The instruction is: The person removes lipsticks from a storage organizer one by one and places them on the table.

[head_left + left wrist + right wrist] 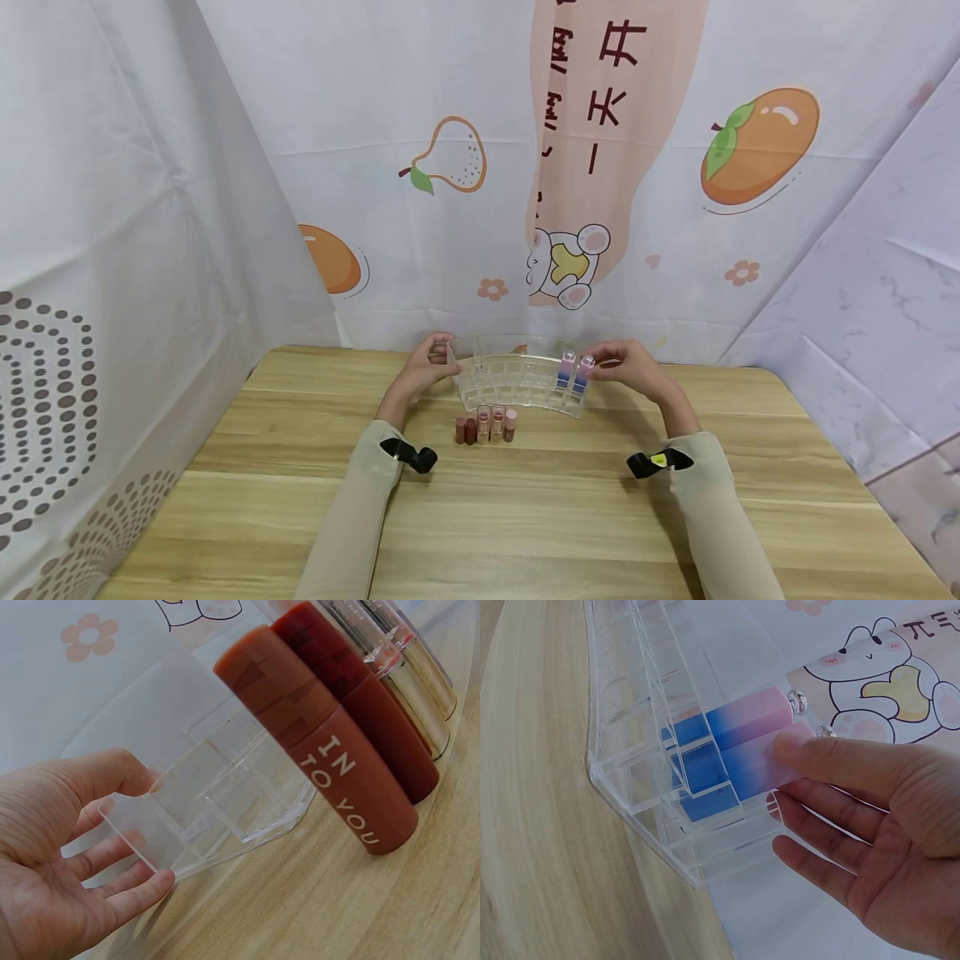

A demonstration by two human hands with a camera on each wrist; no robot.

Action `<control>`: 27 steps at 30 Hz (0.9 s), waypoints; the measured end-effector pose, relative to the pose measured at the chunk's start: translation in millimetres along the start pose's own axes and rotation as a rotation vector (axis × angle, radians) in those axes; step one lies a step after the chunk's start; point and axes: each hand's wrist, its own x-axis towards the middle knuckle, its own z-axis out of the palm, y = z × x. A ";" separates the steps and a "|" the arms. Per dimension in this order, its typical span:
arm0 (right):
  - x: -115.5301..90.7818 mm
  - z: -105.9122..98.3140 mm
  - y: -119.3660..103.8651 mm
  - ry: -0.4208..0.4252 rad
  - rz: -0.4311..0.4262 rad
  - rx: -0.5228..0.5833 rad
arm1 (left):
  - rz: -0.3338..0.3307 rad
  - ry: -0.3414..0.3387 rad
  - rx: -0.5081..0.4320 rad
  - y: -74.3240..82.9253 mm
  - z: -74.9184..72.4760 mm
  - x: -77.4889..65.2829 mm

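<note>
A clear tiered lipstick organizer (517, 392) with a curved front stands at the back of the table. My left hand (429, 367) grips its left end; in the left wrist view the thumb lies at the upper edge and the other fingers are at the side wall. Two pink-and-blue lipstick tubes with jewel-like knobs stand in slots at the right end. On the outer tube (769, 761) lies the thumb of my right hand (877, 817), which pinches it with the index finger partly hidden behind. The inner tube (750, 716) stands close beside it.
In front of the organizer several lip products stand in a row: a brown-orange tube (322, 742) lettered "IN TO YOU", a dark red tube (390, 727), two clear-capped gold ones and a pink-capped one (510, 425). A printed curtain (420, 250) hangs behind the wooden table (525, 525).
</note>
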 end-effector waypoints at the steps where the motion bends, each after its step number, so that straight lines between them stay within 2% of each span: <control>1: 0.2 0.0 0.2 0.004 -0.002 0.001 | 0.000 -0.002 -0.003 0.5 0.3 -0.5; 17: -2.0 -3.4 -3.3 0.022 0.014 0.056 | 0.002 0.010 -0.002 0.0 1.2 -1.2; 27: -4.3 -7.6 -8.0 0.037 0.020 0.079 | -0.018 -0.023 -0.018 1.8 -0.5 -0.9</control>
